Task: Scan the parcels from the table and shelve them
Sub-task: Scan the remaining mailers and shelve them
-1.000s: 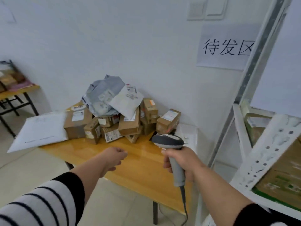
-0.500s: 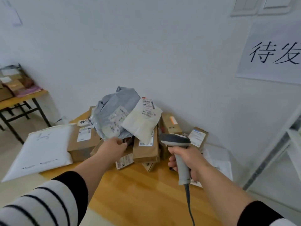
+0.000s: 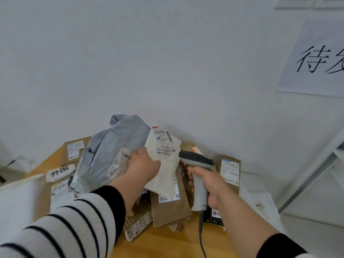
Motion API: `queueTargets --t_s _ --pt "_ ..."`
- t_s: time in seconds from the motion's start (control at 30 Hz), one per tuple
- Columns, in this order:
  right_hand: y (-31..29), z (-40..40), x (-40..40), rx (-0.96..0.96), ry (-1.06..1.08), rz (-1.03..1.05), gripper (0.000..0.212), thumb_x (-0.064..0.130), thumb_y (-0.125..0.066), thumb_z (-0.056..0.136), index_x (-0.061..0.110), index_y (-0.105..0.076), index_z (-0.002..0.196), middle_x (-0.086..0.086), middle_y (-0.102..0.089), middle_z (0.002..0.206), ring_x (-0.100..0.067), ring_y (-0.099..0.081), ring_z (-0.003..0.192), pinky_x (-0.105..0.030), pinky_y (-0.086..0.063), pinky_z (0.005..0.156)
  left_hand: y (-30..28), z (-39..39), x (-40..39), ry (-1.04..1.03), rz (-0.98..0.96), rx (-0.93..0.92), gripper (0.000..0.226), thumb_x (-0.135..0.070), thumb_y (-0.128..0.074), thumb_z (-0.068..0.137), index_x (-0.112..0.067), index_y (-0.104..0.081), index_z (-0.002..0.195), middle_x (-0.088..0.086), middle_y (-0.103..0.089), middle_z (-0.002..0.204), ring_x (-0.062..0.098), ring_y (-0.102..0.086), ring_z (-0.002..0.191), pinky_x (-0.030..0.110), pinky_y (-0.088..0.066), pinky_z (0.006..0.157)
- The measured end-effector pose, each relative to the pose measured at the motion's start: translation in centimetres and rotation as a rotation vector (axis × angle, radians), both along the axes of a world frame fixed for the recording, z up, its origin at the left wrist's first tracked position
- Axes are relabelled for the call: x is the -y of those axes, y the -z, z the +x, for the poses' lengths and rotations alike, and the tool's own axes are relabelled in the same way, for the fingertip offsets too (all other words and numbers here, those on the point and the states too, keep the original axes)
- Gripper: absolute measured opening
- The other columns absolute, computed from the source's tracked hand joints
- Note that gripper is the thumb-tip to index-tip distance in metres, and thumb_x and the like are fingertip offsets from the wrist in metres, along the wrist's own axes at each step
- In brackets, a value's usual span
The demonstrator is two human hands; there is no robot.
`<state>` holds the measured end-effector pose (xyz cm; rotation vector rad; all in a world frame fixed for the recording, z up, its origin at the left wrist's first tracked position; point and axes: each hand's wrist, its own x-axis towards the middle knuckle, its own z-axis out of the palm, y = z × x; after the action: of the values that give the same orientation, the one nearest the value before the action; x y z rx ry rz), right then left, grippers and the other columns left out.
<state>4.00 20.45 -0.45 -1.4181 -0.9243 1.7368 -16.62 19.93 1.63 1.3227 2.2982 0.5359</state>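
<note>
With my left hand (image 3: 143, 165) gripping the white mailer (image 3: 165, 164) atop the pile and my right hand (image 3: 206, 180) clenching the scanner (image 3: 198, 168), tugging could topple the grey bag (image 3: 109, 151).

The white paper sign (image 3: 316, 58) taped to the wall shows the large black character 待, with a second character cut off at the frame's edge. A white strip label (image 3: 59, 172) on a brown cardboard box at the left reads 外围. The shipping label on the cream-white plastic mailer bag (image 3: 164, 161) bears 82-3-3310; its smaller print and barcodes are too fine to read.
</note>
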Motion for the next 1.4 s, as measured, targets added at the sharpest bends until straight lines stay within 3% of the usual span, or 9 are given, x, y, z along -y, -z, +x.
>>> queueTargets --t_s 0.13,0.23,0.33,0.43,0.7,0.83,0.97,1.2,1.4 --pt "1.0 -2.7 -0.8 -0.075 0.016 -0.087 0.032 0.023 -0.079 0.080 0.008 -0.072 0.108 -0.008 -0.075 0.080 -0.023 -0.069 0.067 -0.030 -0.053 0.054 0.9 0.2 -1.7 -0.075 0.020 0.187 0.069 -0.033 -0.061 0.088 -0.013 -0.030 0.146 0.014 -0.036 0.145 0.037 -0.042 0.128 0.048 -0.040 0.105" --pt "1.6 -3.8 -1.3 -0.091 -0.006 -0.104 0.029 0.022 -0.078 0.079 0.008 -0.073 0.104 -0.013 -0.071 0.097 -0.030 -0.065 0.086 -0.039 -0.056 0.073 0.8 0.1 -2.4 -0.105 0.040 0.258 0.058 -0.025 -0.065 0.088 -0.008 -0.035 0.135 0.012 -0.049 0.121 0.029 -0.051 0.099 0.033 -0.044 0.076" --pt "1.5 -3.6 -1.7 -0.096 -0.032 -0.119 0.029 0.022 -0.078 0.079 0.011 -0.073 0.105 -0.014 -0.073 0.100 -0.032 -0.066 0.091 -0.047 -0.058 0.084 0.7 -0.1 -2.6 -0.042 0.036 0.255 0.022 -0.019 -0.061 0.090 -0.012 -0.051 0.108 0.005 -0.057 0.095 0.020 -0.053 0.077 0.027 -0.042 0.062" --pt "0.7 -2.5 -1.9 -0.109 -0.058 -0.090 0.021 0.018 -0.076 0.083 0.008 -0.074 0.100 -0.011 -0.073 0.086 -0.026 -0.068 0.075 -0.036 -0.058 0.064 0.5 -0.1 -2.0 -0.073 0.084 0.384 0.019 -0.011 -0.054 0.090 -0.020 -0.061 0.104 0.005 -0.066 0.089 0.021 -0.063 0.075 0.025 -0.047 0.053" --pt "-3.8 2.1 -1.4 -0.013 0.016 0.190 0.006 0.016 -0.077 0.080 0.013 -0.073 0.079 -0.005 -0.066 0.063 -0.016 -0.061 0.051 -0.029 -0.051 0.053 -2.3 0.5 0.5 -0.103 0.166 0.498 0.020 -0.008 -0.060 0.087 -0.027 -0.064 0.084 0.004 -0.069 0.083 0.021 -0.067 0.069 0.023 -0.049 0.048" --pt "-6.0 4.1 -0.4 0.111 0.005 0.357 0.018 0.014 -0.073 0.080 0.016 -0.068 0.063 -0.004 -0.061 0.051 -0.014 -0.057 0.044 -0.025 -0.047 0.047 -3.5 2.3 2.2 -0.041 0.185 0.508 0.021 -0.007 -0.062 0.088 -0.027 -0.066 0.086 0.003 -0.070 0.086 0.019 -0.068 0.073 0.022 -0.047 0.051" --pt "-7.5 5.3 0.7 0.166 -0.065 0.444 0.005 0.017 -0.073 0.080 0.016 -0.069 0.077 0.002 -0.061 0.051 -0.010 -0.059 0.045 -0.023 -0.046 0.044 -4.3 3.9 3.4 -0.012 0.190 0.503 0.024 -0.006 -0.061 0.089 -0.029 -0.064 0.092 0.003 -0.069 0.087 0.019 -0.067 0.075 0.023 -0.047 0.053" --pt "-8.7 7.4 2.6 0.140 -0.073 0.474 0.004 0.018 -0.075 0.079 0.016 -0.072 0.080 -0.001 -0.064 0.059 -0.015 -0.061 0.050 -0.029 -0.050 0.053 -5.1 6.3 5.5 -0.024 0.207 0.532 0.025 -0.006 -0.061 0.089 -0.031 -0.064 0.088 -0.001 -0.068 0.085 0.014 -0.065 0.069 0.019 -0.043 0.047" --pt "-9.5 8.9 3.9 0.185 -0.080 0.469 0.024 0.031 -0.072 0.062 0.012 -0.070 0.077 -0.008 -0.065 0.060 -0.019 -0.058 0.052 -0.034 -0.048 0.061 -5.7 7.5 6.6 -0.002 0.213 0.552 0.025 -0.005 -0.061 0.091 -0.030 -0.064 0.093 0.003 -0.069 0.091 0.019 -0.067 0.076 0.023 -0.048 0.052"
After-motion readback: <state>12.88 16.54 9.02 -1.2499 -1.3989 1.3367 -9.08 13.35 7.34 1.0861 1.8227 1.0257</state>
